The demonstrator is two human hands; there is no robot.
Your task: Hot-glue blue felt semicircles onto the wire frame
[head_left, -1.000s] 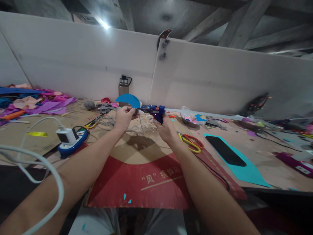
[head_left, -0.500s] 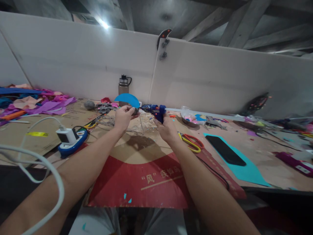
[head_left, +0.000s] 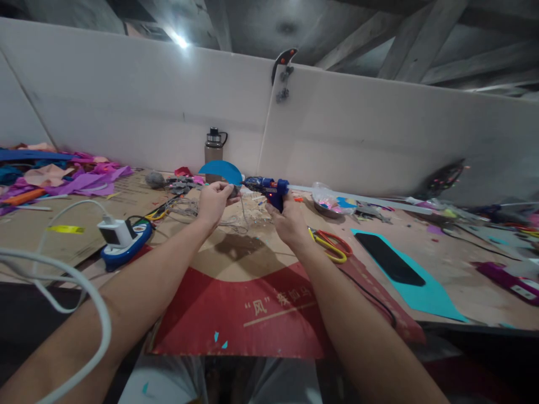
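Observation:
My right hand [head_left: 287, 221] grips a blue glue gun [head_left: 269, 188] by its handle, nozzle pointing left, a red light lit on its side. My left hand [head_left: 214, 201] pinches a small dark piece with a blue half-round paper piece [head_left: 220, 169] standing up from it. The nozzle reaches the piece in my left hand. Both hands are held above a brown and red cardboard sheet [head_left: 244, 292] on the table.
Yellow and red scissors [head_left: 330, 243] lie right of my right hand, then a black phone [head_left: 388, 258] on teal paper [head_left: 421, 292]. A power strip with a white charger [head_left: 122, 238] sits left. A bottle [head_left: 213, 147] stands by the white wall. Purple paper scraps [head_left: 71, 179] pile far left.
Both hands and the glue gun have risen very slightly. Otherwise nothing has moved.

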